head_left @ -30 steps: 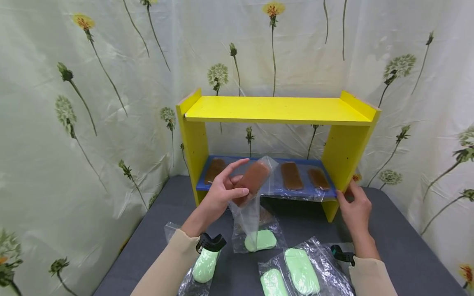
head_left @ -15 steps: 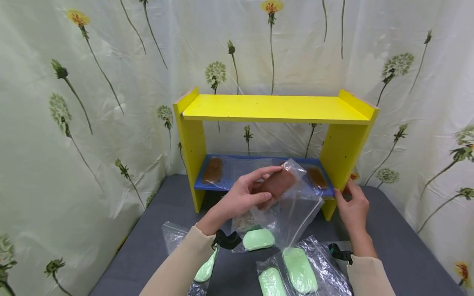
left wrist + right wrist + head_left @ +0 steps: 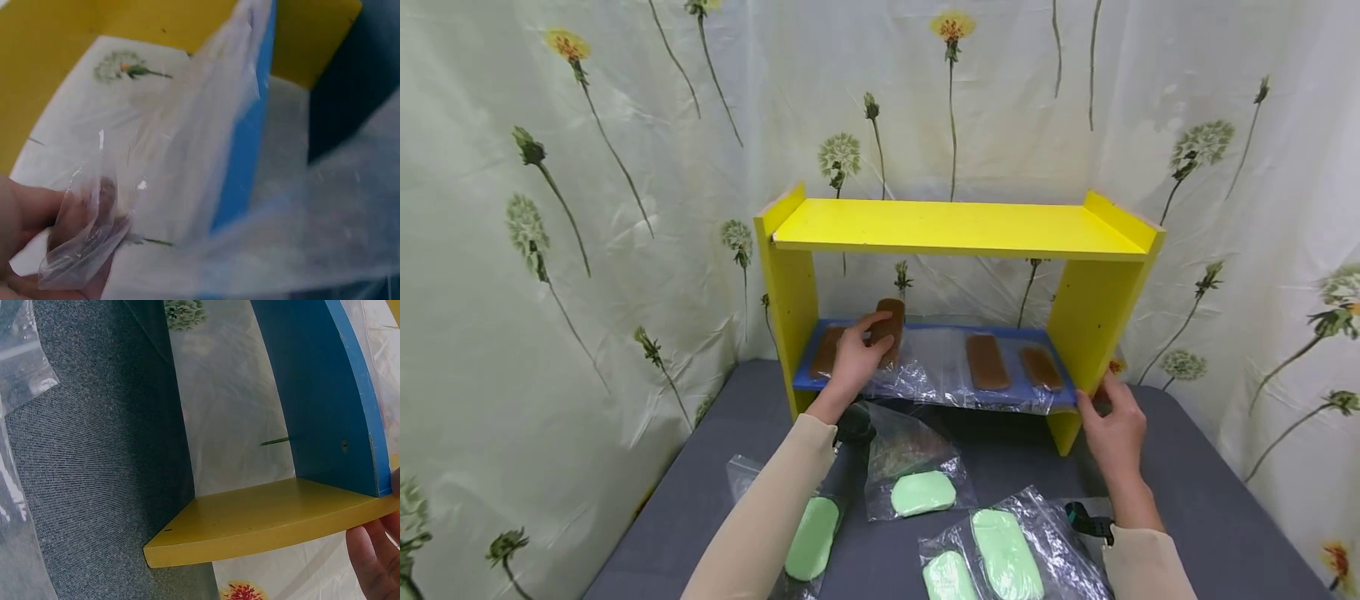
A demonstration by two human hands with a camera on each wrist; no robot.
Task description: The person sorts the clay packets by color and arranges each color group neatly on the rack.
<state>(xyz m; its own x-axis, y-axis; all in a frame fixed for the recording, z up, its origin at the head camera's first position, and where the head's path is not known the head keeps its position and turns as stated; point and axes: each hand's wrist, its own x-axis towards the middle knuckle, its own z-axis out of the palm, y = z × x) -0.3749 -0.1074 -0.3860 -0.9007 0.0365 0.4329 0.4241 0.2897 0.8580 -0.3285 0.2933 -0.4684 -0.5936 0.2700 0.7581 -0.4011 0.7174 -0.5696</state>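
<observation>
My left hand (image 3: 857, 354) pinches a brown rounded slab (image 3: 891, 317) in a clear plastic bag between thumb and fingers. It holds the slab steeply tilted over the left half of the blue shelf (image 3: 808, 383). In the left wrist view the crinkled bag (image 3: 87, 250) covers part of the fingers. A yellow shelf unit (image 3: 955, 227) frames the blue shelf. My right hand (image 3: 1117, 429) grips its right side panel (image 3: 1097, 308), thumb at the front edge beside the blue board. The right wrist view shows only its fingers (image 3: 372, 553) against the panel.
More bagged brown slabs lie on the blue shelf, one (image 3: 826, 354) at the left and two (image 3: 987, 362) at the right. Several bagged green slabs (image 3: 923, 493) lie on the dark table (image 3: 700, 500) in front. A flower-printed curtain (image 3: 587, 333) hangs behind.
The left hand carries its bagged brown slab first rightward across the shelf, then back left and deeper over the blue board. The right hand stays on the side panel.
</observation>
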